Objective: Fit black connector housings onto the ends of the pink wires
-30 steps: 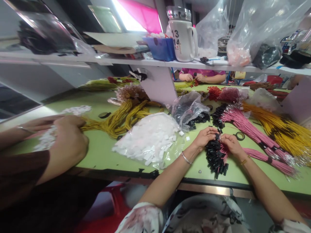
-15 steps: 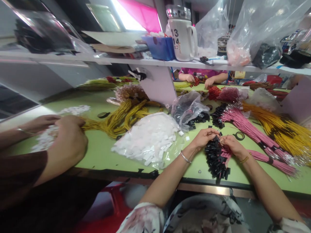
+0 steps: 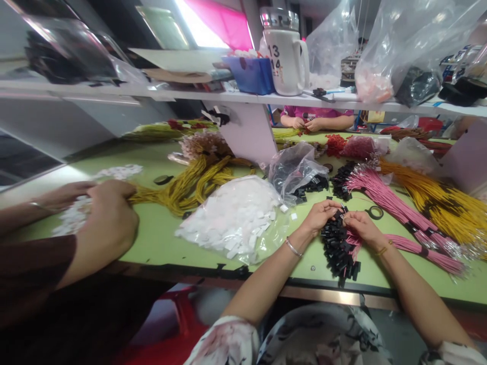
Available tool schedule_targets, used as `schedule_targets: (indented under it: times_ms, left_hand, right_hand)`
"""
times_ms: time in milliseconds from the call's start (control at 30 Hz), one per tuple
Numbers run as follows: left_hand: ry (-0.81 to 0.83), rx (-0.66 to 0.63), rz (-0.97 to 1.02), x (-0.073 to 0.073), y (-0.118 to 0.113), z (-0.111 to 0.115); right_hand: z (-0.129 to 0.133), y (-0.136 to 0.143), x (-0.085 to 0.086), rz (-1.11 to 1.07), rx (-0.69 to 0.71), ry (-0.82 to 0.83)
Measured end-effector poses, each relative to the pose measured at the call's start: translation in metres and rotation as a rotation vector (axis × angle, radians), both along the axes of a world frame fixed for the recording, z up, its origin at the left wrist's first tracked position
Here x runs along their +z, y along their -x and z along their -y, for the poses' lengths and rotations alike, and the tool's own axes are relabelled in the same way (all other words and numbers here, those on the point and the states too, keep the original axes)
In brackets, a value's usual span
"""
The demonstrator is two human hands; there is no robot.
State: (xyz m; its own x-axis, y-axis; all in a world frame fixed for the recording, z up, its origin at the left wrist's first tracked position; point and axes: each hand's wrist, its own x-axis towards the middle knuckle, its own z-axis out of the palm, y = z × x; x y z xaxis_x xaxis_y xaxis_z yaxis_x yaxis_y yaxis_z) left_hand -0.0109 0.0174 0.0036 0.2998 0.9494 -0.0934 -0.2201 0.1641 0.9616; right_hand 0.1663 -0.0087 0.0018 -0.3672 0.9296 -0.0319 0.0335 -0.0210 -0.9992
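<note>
My left hand (image 3: 322,215) pinches a small black connector (image 3: 343,208) above a pile of black connectors (image 3: 338,248). Close on its right, my right hand (image 3: 361,224) has its fingers pressed together on something too small to make out, perhaps a wire end. Pink wires (image 3: 422,249) run from the pile, under my right hand, to the right. Behind my hands lies a larger bundle of pink wires (image 3: 391,197) with black connectors at its far end. A black tape roll (image 3: 375,212) is just beyond my right hand.
A bag of white connectors (image 3: 236,218) lies left of my hands. Yellow wires (image 3: 190,187) lead to a co-worker's hands (image 3: 110,213) at the left. Orange-yellow wires (image 3: 437,203) lie at the right. A shelf (image 3: 243,98) with a mug (image 3: 283,61) crosses above the table.
My fingers have shifted slightly at the connectors, my right fingertips moving a little. Across the table, another person's hands have come together.
</note>
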Motion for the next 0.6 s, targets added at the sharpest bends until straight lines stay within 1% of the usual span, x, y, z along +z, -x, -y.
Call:
schedule_targets:
  times_ms: [133, 233, 333, 400, 500, 533, 600]
  left_hand:
    - [-0.031, 0.012, -0.024, -0.001, 0.0, 0.0]
    - [-0.074, 0.018, -0.045, -0.002, 0.0, 0.001]
    - [-0.159, 0.015, -0.082, -0.003, -0.001, 0.001]
    - [-0.222, 0.021, -0.118, -0.005, -0.003, 0.002]
    - [-0.249, 0.062, -0.135, -0.008, -0.004, 0.002]
    - [-0.241, 0.081, -0.128, -0.009, -0.005, 0.002]
    - [-0.22, 0.12, -0.119, -0.011, -0.005, 0.002]
  right_hand:
    - [-0.002, 0.0, -0.003, 0.008, -0.024, -0.008]
    - [-0.004, -0.001, -0.006, 0.033, -0.01, 0.001]
    - [-0.006, -0.001, -0.01, 0.043, -0.008, 0.026]
    - [-0.007, 0.0, -0.012, 0.033, -0.053, 0.022]
    - [-0.007, 0.001, -0.012, 0.07, -0.164, -0.073]
    - [-0.006, 0.0, -0.011, 0.103, -0.181, -0.115]
    - [-0.006, -0.001, -0.009, 0.187, -0.162, -0.186]
